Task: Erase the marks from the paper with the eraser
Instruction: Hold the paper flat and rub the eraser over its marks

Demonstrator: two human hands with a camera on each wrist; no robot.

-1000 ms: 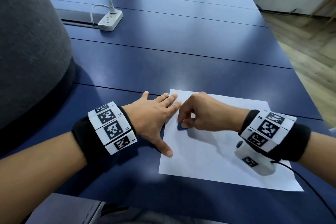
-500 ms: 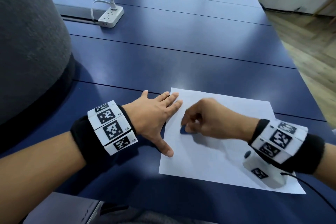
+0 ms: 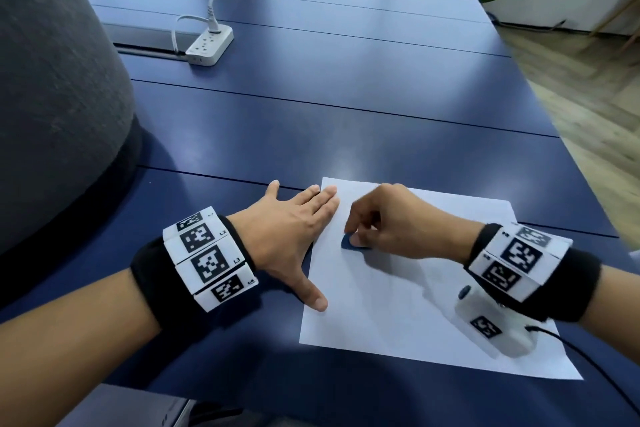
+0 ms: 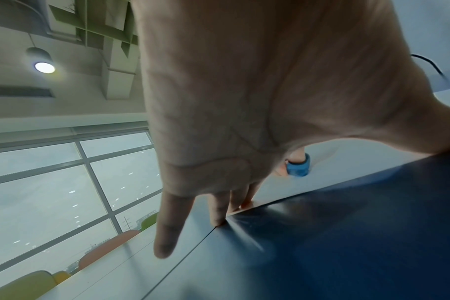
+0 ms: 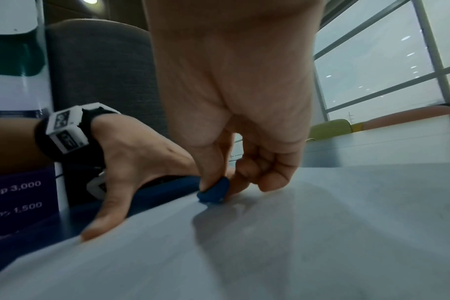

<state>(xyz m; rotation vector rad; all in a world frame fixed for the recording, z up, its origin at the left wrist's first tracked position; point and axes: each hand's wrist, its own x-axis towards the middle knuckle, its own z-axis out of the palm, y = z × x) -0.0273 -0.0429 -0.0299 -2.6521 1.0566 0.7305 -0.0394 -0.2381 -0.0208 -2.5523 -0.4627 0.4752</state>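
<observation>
A white sheet of paper [image 3: 408, 305] lies on the blue table. My right hand [image 3: 374, 229] pinches a small blue eraser [image 3: 349, 242] between thumb and fingers and presses it onto the sheet's upper left part. The right wrist view shows the eraser [image 5: 215, 191] touching the paper [image 5: 270, 253]. My left hand [image 3: 294, 236] lies flat with straight fingers across the paper's left edge, thumb spread toward me. In the left wrist view the eraser [image 4: 297, 168] shows beyond my flat left hand [image 4: 231, 142]. No marks are visible on the paper.
A white power strip [image 3: 209, 43] with its cable sits far back on the blue table [image 3: 346, 121]. A large grey rounded object [image 3: 52, 80] stands at the left. Chairs line the far edge, and the table's right edge drops to a wooden floor.
My right hand has shifted the eraser slightly over the upper left of the paper, back and forth. The left hand has stayed flat on the paper's edge.
</observation>
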